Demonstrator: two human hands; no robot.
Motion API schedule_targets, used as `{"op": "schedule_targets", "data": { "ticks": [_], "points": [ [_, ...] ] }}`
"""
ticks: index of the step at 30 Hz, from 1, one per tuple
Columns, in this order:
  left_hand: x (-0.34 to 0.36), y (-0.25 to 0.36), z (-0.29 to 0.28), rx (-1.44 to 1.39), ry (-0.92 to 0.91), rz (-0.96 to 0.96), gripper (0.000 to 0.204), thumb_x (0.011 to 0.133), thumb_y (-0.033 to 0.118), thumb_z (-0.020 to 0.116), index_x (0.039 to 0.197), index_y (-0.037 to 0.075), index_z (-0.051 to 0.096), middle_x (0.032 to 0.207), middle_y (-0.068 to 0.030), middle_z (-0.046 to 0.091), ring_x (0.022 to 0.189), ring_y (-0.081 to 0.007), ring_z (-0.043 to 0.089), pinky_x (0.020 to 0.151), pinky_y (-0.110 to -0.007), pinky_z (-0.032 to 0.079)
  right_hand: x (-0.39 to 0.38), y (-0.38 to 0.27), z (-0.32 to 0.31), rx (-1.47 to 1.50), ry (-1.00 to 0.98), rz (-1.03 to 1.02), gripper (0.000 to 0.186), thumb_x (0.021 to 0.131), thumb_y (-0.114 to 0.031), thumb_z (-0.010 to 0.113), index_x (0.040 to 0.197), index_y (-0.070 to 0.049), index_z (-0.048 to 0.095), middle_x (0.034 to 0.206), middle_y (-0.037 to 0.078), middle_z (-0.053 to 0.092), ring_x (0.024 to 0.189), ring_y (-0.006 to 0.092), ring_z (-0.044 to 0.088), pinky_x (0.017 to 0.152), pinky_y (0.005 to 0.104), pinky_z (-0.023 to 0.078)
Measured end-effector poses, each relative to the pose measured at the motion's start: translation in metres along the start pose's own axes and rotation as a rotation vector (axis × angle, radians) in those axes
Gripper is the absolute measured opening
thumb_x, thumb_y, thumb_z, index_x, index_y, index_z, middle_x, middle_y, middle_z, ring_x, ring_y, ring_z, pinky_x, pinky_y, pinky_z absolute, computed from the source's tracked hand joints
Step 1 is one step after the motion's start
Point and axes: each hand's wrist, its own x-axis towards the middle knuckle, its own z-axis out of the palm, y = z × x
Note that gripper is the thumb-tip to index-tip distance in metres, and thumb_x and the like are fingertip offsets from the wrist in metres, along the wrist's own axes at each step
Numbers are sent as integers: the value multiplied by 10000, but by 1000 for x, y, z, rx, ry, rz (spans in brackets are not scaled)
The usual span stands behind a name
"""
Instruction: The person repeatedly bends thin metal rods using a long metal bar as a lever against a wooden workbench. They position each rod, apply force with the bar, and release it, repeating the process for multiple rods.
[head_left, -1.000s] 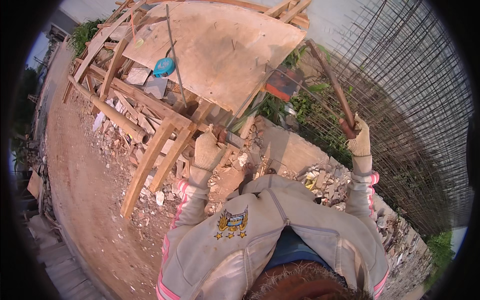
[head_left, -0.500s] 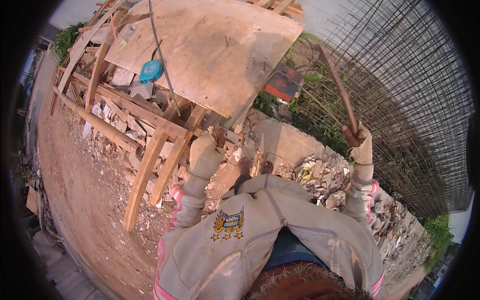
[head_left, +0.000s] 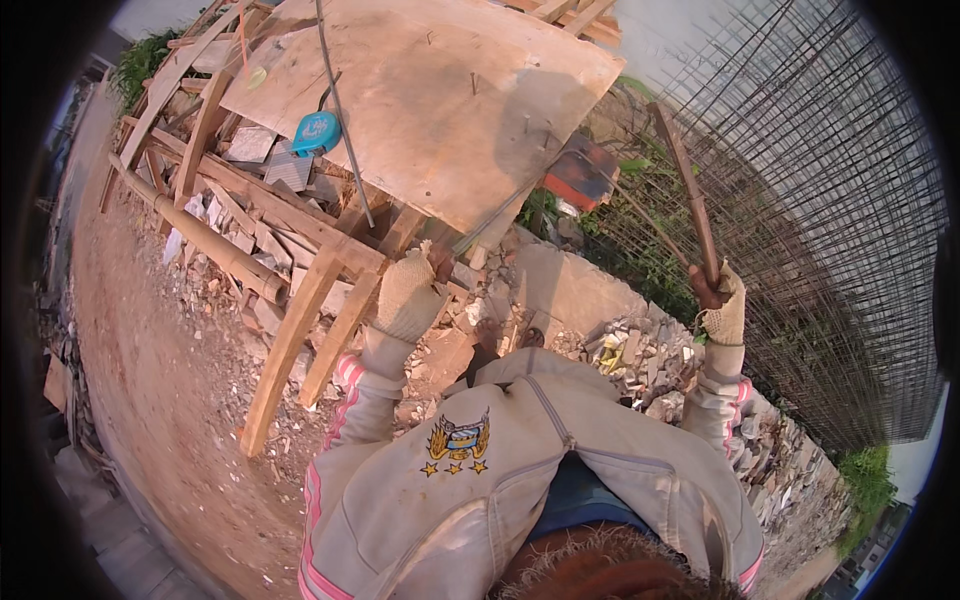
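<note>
Over the front edge of a plywood board, my left hand, in a cream knit glove with bare fingertips, is closed around the near end of a thin metal rod. This rod runs up to upright nails at the board's right corner. Another thin rod length slants from there toward my right hand; whether it is the same rod, bent, I cannot tell. My right hand, gloved alike, grips the lower end of a long brown metal bar, held beside the board, pointing away from me.
A teal tape measure and a loose dark rod lie on the board's left side. Timber legs and a bamboo pole stand at left. Wire mesh rises at right. An orange-red box-like object sits beyond the rubble.
The view has shifted slightly, so the board and tape measure appear farther right and lower. Both hands keep their grips, and the brown bar has barely moved relative to the board.
</note>
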Motion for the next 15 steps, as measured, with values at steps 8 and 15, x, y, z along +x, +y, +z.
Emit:
{"op": "schedule_targets", "data": {
  "ticks": [8, 15],
  "points": [
    [-13, 33, -3, 91, 124, -113, 127, 829, 149, 656, 929, 78, 622, 793, -148, 632, 754, -355, 647, 650, -438, 523, 34, -9, 8, 87, 2, -124, 370, 870, -319, 797, 974, 14, 674, 704, -30, 558, 657, 84, 491, 578, 277, 402],
    [9, 25, -30, 127, 40, -188, 159, 854, 179, 638, 962, 64, 657, 899, -152, 643, 864, -364, 631, 717, -466, 506, 62, 1, 46, 281, 3, -216, 355, 866, -287, 796, 986, 23, 672, 780, 5, 606, 711, 107, 523, 641, 281, 431]
  ]
}}
